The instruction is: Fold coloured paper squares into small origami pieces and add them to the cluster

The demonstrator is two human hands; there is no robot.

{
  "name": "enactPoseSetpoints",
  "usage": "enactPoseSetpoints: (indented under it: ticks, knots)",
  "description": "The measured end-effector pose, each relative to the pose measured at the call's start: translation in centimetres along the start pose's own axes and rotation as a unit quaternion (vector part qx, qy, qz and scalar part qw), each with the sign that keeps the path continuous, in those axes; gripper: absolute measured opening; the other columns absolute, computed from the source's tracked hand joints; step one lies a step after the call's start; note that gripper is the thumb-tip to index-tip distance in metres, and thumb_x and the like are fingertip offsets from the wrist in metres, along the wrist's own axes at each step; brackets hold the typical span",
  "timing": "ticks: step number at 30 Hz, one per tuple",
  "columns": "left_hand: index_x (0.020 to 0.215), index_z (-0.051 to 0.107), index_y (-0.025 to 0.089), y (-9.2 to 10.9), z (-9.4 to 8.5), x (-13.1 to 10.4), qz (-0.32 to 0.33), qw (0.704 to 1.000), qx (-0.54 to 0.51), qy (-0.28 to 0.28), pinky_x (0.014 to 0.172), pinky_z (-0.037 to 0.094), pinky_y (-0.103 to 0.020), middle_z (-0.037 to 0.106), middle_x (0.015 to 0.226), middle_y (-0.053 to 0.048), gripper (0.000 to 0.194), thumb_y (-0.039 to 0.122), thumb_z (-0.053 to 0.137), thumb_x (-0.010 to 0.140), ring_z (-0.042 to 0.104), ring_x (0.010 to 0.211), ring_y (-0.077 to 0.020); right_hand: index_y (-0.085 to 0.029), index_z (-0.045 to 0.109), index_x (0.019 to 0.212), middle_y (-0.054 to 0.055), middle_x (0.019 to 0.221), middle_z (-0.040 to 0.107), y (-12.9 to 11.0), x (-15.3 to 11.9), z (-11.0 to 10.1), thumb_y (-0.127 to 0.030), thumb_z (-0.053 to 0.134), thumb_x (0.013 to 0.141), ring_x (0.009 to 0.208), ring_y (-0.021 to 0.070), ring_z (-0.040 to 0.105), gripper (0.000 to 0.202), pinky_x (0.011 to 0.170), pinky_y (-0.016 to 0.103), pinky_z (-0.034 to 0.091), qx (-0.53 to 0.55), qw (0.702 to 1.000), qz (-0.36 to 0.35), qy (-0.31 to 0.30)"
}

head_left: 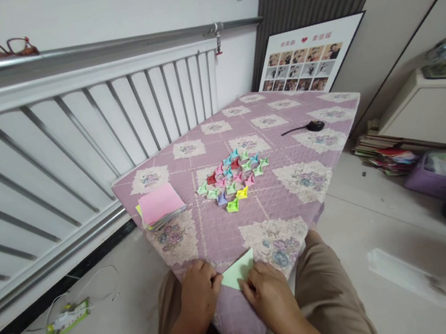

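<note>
- L hand (199,289): on tbl nr its L edge, back of hand up. Fingers bent & bunched, little gap btwn them. Thumb + index tips close tog. at L corner of the green paper; can't say if pinching it or only touching.
- R hand (268,291): fingers curled, thumb drawn in close to index, paper's R part betw. / under them. Has hold of it there; outer fingers partly hidden.
- Green paper (236,272): pale, visible part approx. triangular, one pt. aimed up & away, R side covered by R hand. Lies at near, narrow end of tbl, betw. both hands.
- Floral tablecloth (222,239): mauve w/ cream patches, covers tbl; near end sits betw. person's knees, tan trousers (326,275).
- Folded paper shapes (231,188): sm., slanted rows mid-tbl, beyond hands, well apart from them. Pink, red, blue, green, purple, yellow.
- Paper stack (161,203): pink sheet on top, other colours under, nr L edge of tbl, L of shapes.
- Black object (315,126): rounded, thin tail, far R of tbl.
- Surroundings: white radiator (144,109) along L; glasses (8,49) on pipe above; photo board (295,65) past far end; pwr strip (71,319) on floor, lower L.
</note>
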State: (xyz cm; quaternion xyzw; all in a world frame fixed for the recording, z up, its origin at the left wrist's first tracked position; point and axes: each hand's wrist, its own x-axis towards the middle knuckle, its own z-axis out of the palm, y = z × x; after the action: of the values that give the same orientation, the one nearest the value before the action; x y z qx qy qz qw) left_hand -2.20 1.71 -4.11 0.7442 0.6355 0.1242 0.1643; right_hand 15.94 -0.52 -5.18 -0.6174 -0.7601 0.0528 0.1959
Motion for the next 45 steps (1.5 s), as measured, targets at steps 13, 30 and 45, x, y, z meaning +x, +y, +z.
enactPoseSetpoints:
  ticks: [13, 30, 45]
  knots:
    - [0.109, 0.063, 0.024, 2.1, 0.9, -1.8, 0.156, 0.984, 0.079, -0.036, 0.09, 0.039, -0.038, 0.062, 0.108, -0.004, 0.024, 0.016, 0.046, 0.093, 0.052, 0.102, -0.022, -0.022, 0.054, 0.069, 0.002, 0.073, 0.059, 0.2, 0.2, -0.1, -0.022, 0.065, 0.08, 0.072, 0.0193, 0.053, 0.015, 0.067, 0.03, 0.032, 0.021, 1.0, 0.003, 0.014]
    - [0.132, 0.05, 0.041, 2.6, 3.3, -5.1, 0.123, 0.988, 0.09, 0.003, 0.1, 0.031, -0.054, 0.051, 0.133, -0.009, 0.045, 0.026, 0.051, 0.09, 0.042, 0.121, -0.0317, -0.02, 0.06, 0.074, 0.003, 0.077, 0.062, 2.1, -0.4, -1.2, -0.014, 0.059, 0.08, 0.078, 0.0199, 0.056, 0.009, 0.07, 0.029, 0.038, 0.097, 0.994, 0.001, -0.047]
    - [0.122, 0.057, 0.037, 0.4, 0.6, -4.3, 0.188, 0.98, 0.036, -0.058, 0.108, 0.021, -0.054, 0.048, 0.136, -0.005, 0.041, 0.019, 0.052, 0.086, 0.038, 0.127, -0.0265, -0.026, 0.064, 0.106, 0.006, 0.105, 0.062, 1.7, 2.7, -2.5, -0.033, 0.068, 0.075, 0.104, 0.0266, 0.052, 0.031, 0.091, 0.041, 0.029, 0.012, 0.988, -0.037, -0.151]
